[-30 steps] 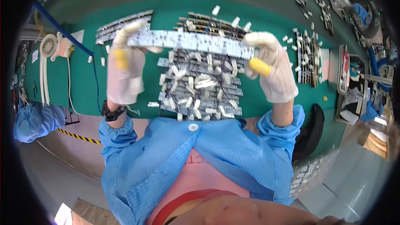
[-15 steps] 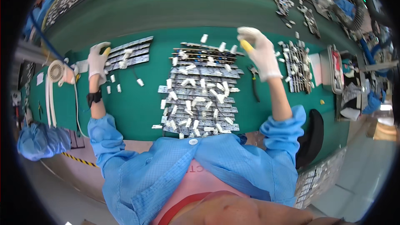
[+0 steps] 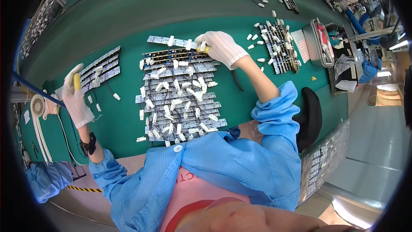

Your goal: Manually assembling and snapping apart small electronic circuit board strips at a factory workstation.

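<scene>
My right hand (image 3: 223,49), in a white striped glove with a yellow finger cot, pinches the right end of a narrow circuit board strip (image 3: 161,40) with white connectors. That strip lies at an angle along the far edge of a large stack of similar strips (image 3: 174,99), which carry dark wires and white plugs. My left hand (image 3: 77,101), gloved likewise, is open beside a smaller group of strips (image 3: 112,63) on the left. Its fingers point away from me, and nothing shows in them. Pliers (image 3: 237,80) lie partly hidden beneath my right wrist.
Another cluster of wired strips (image 3: 279,45) sits on the right, near a metal bin (image 3: 319,43) of tools. A small fan (image 3: 37,105) stands at the left edge. Loose white connectors (image 3: 116,96) dot the green mat. A black armrest (image 3: 310,118) is beside my right elbow.
My right hand has moved left from the air near the pliers and taken hold of the farthest strip, which now sits more apart from the stack. The whole view has shifted and turned.
</scene>
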`<state>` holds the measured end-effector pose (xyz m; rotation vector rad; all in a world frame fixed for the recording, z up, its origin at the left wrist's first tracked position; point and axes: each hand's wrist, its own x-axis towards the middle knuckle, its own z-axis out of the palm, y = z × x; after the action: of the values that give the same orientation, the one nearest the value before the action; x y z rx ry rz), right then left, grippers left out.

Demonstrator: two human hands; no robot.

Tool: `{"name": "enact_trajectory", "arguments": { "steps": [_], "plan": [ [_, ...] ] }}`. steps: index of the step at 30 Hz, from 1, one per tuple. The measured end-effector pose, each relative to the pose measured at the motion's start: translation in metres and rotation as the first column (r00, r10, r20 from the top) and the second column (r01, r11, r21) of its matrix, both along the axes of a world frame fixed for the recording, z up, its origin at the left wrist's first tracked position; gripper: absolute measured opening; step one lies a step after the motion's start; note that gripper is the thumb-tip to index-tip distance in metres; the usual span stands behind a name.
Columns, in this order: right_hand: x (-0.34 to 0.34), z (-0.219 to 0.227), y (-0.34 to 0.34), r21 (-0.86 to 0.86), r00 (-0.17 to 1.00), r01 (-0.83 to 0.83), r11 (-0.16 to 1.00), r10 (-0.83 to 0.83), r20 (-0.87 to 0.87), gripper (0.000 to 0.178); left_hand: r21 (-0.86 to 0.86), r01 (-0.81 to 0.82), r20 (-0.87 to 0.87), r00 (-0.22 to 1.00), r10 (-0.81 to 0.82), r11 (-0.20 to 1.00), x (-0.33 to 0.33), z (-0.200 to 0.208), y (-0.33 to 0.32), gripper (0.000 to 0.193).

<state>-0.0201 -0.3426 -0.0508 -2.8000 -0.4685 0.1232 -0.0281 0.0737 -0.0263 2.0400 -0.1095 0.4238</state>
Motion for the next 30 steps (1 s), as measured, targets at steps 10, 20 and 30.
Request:
{"name": "enact_trajectory", "arguments": {
  "steps": [10, 20, 30],
  "plan": [
    [-0.057, 0.065, 0.018, 0.928, 0.954, 0.233, 0.292, -0.256, -0.159, 0.026, -0.017, 0.259, -0.022, 0.966, -0.259, 0.966, -0.048, 0.024, -0.07, 0.049],
    [-0.093, 0.071, 0.031, 0.786, 0.993, 0.104, 0.61, -0.102, -0.053, 0.085, -0.394, 0.386, -0.366, 0.766, -0.528, 0.834, -0.083, 0.033, -0.1, 0.047],
    [-0.093, 0.068, 0.014, 0.809, 0.958, 0.288, 0.513, -0.156, -0.242, 0.032, -0.587, 0.389, -0.102, 0.835, -0.541, 0.71, -0.086, 0.028, -0.106, 0.062]
  ]
}}
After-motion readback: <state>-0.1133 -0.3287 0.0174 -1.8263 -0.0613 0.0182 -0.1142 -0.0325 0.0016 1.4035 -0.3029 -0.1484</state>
